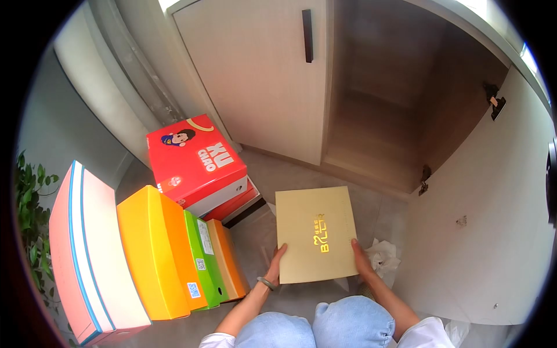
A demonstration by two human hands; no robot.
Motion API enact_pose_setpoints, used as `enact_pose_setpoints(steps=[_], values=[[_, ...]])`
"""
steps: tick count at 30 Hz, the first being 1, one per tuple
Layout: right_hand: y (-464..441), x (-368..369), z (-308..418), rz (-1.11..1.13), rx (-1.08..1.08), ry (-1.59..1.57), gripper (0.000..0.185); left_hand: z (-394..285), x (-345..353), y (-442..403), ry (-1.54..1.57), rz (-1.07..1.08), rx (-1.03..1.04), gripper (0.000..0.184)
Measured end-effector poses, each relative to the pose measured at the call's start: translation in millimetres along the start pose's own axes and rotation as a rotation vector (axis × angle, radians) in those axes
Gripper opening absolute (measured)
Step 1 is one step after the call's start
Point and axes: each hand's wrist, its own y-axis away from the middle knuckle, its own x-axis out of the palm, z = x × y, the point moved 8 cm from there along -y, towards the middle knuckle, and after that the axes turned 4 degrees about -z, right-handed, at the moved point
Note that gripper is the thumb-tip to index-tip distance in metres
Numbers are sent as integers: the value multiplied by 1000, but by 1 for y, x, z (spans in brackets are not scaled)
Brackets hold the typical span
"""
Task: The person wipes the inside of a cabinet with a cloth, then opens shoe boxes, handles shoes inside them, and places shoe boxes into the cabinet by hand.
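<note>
A flat beige box [301, 232] with gold lettering is held level in front of my knees, between both hands. My left hand [276, 264] grips its lower left edge, with a bracelet on the wrist. My right hand [361, 259] grips the lower right edge. The fingers of both hands are partly hidden under or behind the box. To the left of the box, a red box [194, 156] with white lettering rests on another red box [235, 201].
Pink-and-white [98, 249], yellow [154, 249], green [200, 249] and orange [227, 255] boxes stand at the left near a plant [35, 220]. Behind is a cabinet with a closed door [261, 69] and an opened door [476, 203]. Crumpled white paper [383, 255] lies on the floor at right.
</note>
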Motion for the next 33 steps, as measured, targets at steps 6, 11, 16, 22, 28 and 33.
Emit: enact_pose_setpoints(steps=[6,11,16,22,28,33], values=[[25,3,14,192,253,-313,71,-12,15,10,-151,12,155,75],[60,-8,48,311,43,-443,69,-17,7,14,98,93,41,56],[65,-14,48,386,-41,-449,84,-38,28,20,44,109,46,59],[69,-49,28,158,-34,-715,84,-85,91,27,-202,188,189,84],[75,-67,40,46,-78,-848,77,-88,117,27,-364,264,142,92],[76,-62,50,13,-124,-639,86,-54,77,28,-227,221,123,87]])
